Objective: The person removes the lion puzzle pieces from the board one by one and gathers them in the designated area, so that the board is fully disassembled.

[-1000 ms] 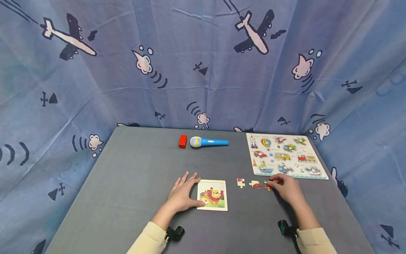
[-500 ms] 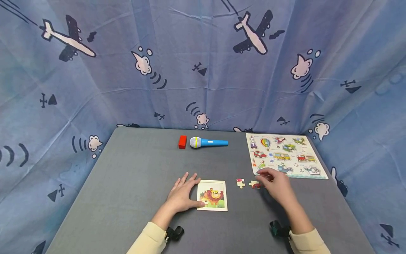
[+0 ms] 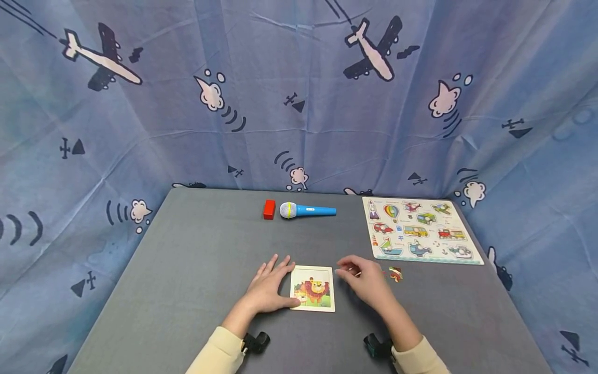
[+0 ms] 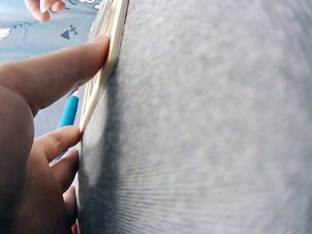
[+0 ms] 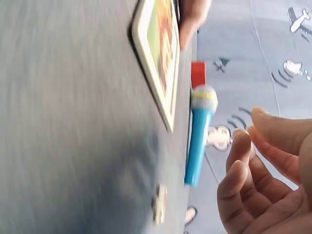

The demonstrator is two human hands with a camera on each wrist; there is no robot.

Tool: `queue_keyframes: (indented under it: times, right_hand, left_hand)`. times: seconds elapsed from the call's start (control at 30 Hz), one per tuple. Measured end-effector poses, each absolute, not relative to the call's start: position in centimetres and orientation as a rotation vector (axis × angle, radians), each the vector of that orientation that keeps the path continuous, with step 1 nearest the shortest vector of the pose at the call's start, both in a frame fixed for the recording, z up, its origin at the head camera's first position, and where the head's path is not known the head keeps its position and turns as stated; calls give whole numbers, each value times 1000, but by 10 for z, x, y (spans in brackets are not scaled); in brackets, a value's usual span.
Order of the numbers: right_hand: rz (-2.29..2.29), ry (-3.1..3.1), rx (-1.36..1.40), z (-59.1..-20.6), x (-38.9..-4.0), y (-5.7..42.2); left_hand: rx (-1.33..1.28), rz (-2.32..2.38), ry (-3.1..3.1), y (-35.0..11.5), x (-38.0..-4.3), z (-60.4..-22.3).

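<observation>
A small lion jigsaw puzzle [image 3: 312, 291] in a pale wooden frame lies on the grey table. My left hand [image 3: 271, 293] spreads along its left side. The thumb [image 4: 87, 56] presses the lower left of the frame and the index fingertip touches its edge near the upper corner. My right hand [image 3: 366, 280] is just right of the frame, above the table. Its fingers are loosely bent, thumb and index tips close together with nothing showing between them. A loose puzzle piece [image 5: 160, 204] lies beneath it. Another piece [image 3: 395, 274] lies farther right; a third is mostly hidden by the hand.
A blue toy microphone [image 3: 308, 210] and a red block [image 3: 269, 209] lie toward the back of the table. At the back right is a vehicle picture board [image 3: 425, 244]. A blue patterned curtain [image 3: 299, 93] hangs around the table.
My right hand has moved left from the rightmost loose piece, past the middle one, to beside the puzzle frame. The rightmost piece is uncovered again. My left hand has stayed on the frame.
</observation>
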State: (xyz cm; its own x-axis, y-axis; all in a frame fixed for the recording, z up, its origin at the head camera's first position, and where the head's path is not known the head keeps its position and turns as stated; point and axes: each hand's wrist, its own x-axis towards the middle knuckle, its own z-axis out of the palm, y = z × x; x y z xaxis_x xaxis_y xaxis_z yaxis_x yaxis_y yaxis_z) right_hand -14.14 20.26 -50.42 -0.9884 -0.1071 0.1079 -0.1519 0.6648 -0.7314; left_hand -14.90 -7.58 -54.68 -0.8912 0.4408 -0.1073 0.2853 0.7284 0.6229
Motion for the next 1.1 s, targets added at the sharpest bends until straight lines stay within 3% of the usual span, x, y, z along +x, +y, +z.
queue_keyframes:
  times: [0.33,0.63,1.1]
  right_hand:
    - [1387,-2918,332,-514,-140,160]
    - [1232,-3032,466,-530,-147,129]
    - [1071,-3057,474,-531,-142,117]
  left_hand:
    - [566,917,2680,-75,-149,-545]
    - [567,898,2688,-75,-150,-545]
    - [567,884,2681,-74,-149,-543]
